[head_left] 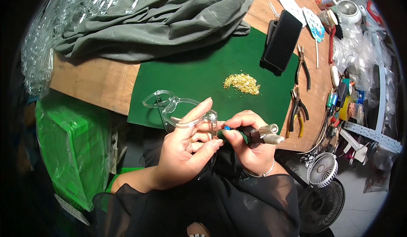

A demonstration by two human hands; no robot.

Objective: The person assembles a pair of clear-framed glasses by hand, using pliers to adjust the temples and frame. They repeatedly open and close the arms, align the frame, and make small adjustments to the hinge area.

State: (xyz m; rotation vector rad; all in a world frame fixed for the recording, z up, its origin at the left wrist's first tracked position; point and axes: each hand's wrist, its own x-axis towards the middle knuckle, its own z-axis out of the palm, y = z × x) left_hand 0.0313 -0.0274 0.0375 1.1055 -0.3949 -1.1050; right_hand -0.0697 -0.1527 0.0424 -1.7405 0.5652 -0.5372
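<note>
The left hand point(182, 150) is grasping a clear eyeglass frame point(171, 104) over the near edge of the green mat point(182, 76), while the right hand point(256, 153) is gripping a slim tool point(253, 136), its blue part sitting just beside the frame's right end. Beyond the hands, a pile of small gold pieces point(242, 84) is lying on the mat, and two pliers point(297, 110) are resting farther right, one nearer and one farther.

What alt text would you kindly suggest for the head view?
A person's left hand holds a clear eyeglass frame while the right hand holds a blue-collared, screwdriver-like tool near its corner; beyond, a green mat bears a heap of tiny gold-coloured pieces, with pliers near its right edge.
</note>
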